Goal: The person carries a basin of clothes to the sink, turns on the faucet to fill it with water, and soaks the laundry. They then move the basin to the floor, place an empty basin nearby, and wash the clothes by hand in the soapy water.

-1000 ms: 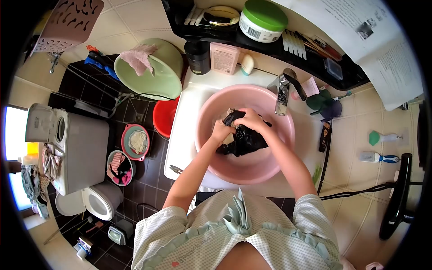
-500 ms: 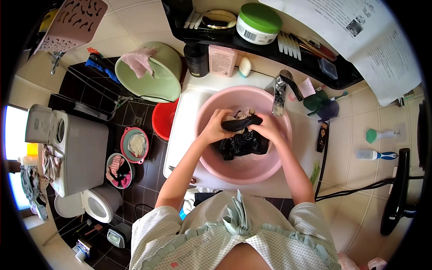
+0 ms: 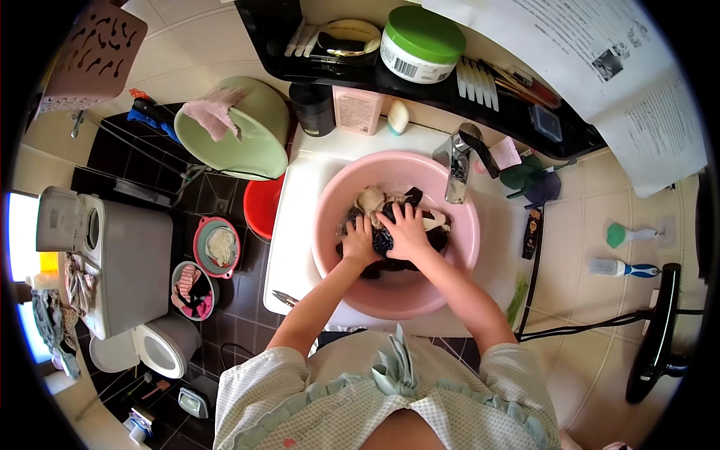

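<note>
Clothes (image 3: 370, 200), black and beige, lie bunched inside a pink basin (image 3: 390, 300) on a white desk (image 3: 298, 214). I have my left hand (image 3: 360, 243) and right hand (image 3: 407, 235) side by side on top of them, fingers of both spread. A metal tap (image 3: 460, 163) reaches over the basin's far right rim.

Cream tiled wall (image 3: 564, 294) | dark tiled floor (image 3: 246, 298) | bright window (image 3: 22, 225), left

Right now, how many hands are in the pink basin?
2: the left hand and the right hand, side by side on the dark cloth. No others visible.
</note>
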A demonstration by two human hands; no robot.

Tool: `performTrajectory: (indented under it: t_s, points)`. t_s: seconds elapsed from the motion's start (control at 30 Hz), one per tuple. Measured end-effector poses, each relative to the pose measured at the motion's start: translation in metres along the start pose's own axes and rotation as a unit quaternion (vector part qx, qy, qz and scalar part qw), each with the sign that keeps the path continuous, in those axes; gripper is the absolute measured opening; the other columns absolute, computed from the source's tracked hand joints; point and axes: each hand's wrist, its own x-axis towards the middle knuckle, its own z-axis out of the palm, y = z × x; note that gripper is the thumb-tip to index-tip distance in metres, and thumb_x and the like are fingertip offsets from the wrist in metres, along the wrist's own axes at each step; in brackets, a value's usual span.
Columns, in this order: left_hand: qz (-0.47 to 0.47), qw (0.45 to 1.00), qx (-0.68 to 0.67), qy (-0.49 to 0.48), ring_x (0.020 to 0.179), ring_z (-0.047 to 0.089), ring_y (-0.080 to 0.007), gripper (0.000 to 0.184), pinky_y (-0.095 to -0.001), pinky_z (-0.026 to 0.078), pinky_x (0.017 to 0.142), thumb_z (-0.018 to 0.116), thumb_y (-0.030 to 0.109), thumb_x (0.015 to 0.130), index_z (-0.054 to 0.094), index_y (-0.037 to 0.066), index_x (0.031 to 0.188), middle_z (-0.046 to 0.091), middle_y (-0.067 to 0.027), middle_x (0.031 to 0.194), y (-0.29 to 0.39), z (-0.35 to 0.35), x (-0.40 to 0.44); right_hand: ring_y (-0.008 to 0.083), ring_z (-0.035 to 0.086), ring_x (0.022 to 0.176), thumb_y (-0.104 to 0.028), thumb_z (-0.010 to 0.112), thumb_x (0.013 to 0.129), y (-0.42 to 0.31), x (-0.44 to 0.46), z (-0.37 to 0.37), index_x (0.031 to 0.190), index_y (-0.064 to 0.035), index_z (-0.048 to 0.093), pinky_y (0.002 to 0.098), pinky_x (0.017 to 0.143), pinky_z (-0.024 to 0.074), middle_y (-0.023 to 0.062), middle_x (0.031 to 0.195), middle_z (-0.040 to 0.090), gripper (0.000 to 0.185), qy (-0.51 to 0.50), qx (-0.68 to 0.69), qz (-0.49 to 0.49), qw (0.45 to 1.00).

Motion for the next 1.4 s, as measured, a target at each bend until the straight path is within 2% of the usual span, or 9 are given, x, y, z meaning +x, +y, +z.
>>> performTrajectory:
  t_s: [0.27,0.5,0.63,0.73,0.93,1.03,1.13,1.27,1.4]
  points:
    - [-0.091,0.963,-0.252,0.035,0.092,0.061,-0.0337,0.083,-0.0419,0.05,0.08,0.073,0.019,0.061,0.031,0.003,0.13,0.06,-0.02,0.106,-0.021,0.005,0.03,0.0266,0.049,0.094,-0.025,0.073,0.049,0.001,0.061,0.028,0.096,-0.0198,0.063,0.0415,0.079,0.0401,0.0056,0.096,0.054,0.047,0.114,0.056,0.041,0.991]
    - [-0.058,0.887,-0.43,0.158,0.086,0.064,-0.0301,0.036,-0.0388,0.05,0.077,0.072,0.011,0.057,0.064,0.003,0.091,0.066,-0.0154,0.087,-0.027,0.01,0.029,0.0235,0.059,0.082,-0.023,0.072,0.048,0.005,0.058,0.026,0.076,-0.0159,0.068,0.0355,0.075,0.0461,0.0027,0.078,0.061,0.029,0.181,0.222,0.092,0.954]
    - [0.016,0.77,-0.614,0.176,0.08,0.06,-0.0179,0.042,-0.0288,0.047,0.077,0.067,-0.001,0.056,0.06,0.002,0.097,0.065,-0.0075,0.084,-0.027,0.009,0.014,0.0312,0.061,0.076,-0.025,0.07,0.049,0.01,0.049,0.011,0.084,-0.0092,0.064,0.0385,0.068,0.0483,0.0114,0.082,0.064,0.038,0.112,0.399,0.147,0.898]
    - [0.069,0.76,-0.613,0.207,0.085,0.063,-0.0227,0.044,-0.0323,0.047,0.077,0.07,0.004,0.055,0.059,0.003,0.098,0.066,-0.0129,0.089,-0.026,-0.009,-0.009,0.0211,0.058,0.065,-0.02,0.069,0.052,0.017,0.039,0.0,0.081,-0.0064,0.061,0.0318,0.061,0.045,0.0094,0.071,0.06,0.033,0.047,0.521,0.097,0.847]
    - [0.115,0.871,-0.459,0.132,0.096,0.057,-0.0367,0.074,-0.0401,0.046,0.082,0.078,0.018,0.053,0.042,0.003,0.116,0.059,-0.0186,0.102,-0.036,-0.031,-0.044,0.0158,0.059,0.08,-0.013,0.068,0.057,0.029,0.018,-0.048,0.105,0.0067,0.054,0.026,0.074,0.0461,0.01,0.088,0.063,0.053,-0.196,0.587,0.052,0.783]
    - [0.119,0.908,-0.386,0.113,0.106,0.051,-0.036,0.083,-0.0421,0.046,0.084,0.078,0.026,0.056,0.035,0.008,0.125,0.047,-0.0183,0.121,-0.038,-0.032,-0.047,0.0181,0.059,0.073,-0.017,0.067,0.057,0.029,0.018,-0.033,0.098,0.0013,0.058,0.0275,0.066,0.0465,0.0113,0.08,0.062,0.046,-0.16,0.56,0.023,0.813]
    - [0.034,0.95,-0.266,0.16,0.11,0.047,-0.0381,0.089,-0.0451,0.045,0.086,0.078,0.032,0.057,0.032,0.01,0.13,0.042,-0.0155,0.124,-0.028,-0.044,-0.056,0.0302,0.052,0.101,-0.025,0.073,0.057,0.012,0.007,-0.029,0.113,-0.0092,0.052,0.0415,0.088,0.0399,0.0137,0.102,0.056,0.062,0.018,0.22,0.05,0.974]
    - [-0.005,0.975,-0.095,0.203,0.123,0.034,-0.0365,0.101,-0.0527,0.04,0.09,0.077,0.035,0.057,0.023,0.015,0.14,0.031,-0.0109,0.138,-0.015,-0.028,-0.034,0.0362,0.035,0.119,-0.03,0.072,0.065,-0.015,0.002,0.002,0.135,-0.0208,0.035,0.0556,0.095,0.0285,0.0142,0.134,0.034,0.08,0.165,0.04,0.072,0.983]
    - [0.014,0.989,0.068,0.132,0.129,0.025,-0.0314,0.103,-0.0517,0.028,0.099,0.072,0.041,0.062,0.017,0.006,0.141,0.027,-0.0096,0.142,-0.009,-0.007,0.003,0.0377,0.036,0.115,-0.038,0.075,0.057,-0.025,0.012,0.014,0.139,-0.0247,0.028,0.0582,0.094,0.0262,0.0136,0.134,0.033,0.095,0.058,0.023,0.084,0.995]
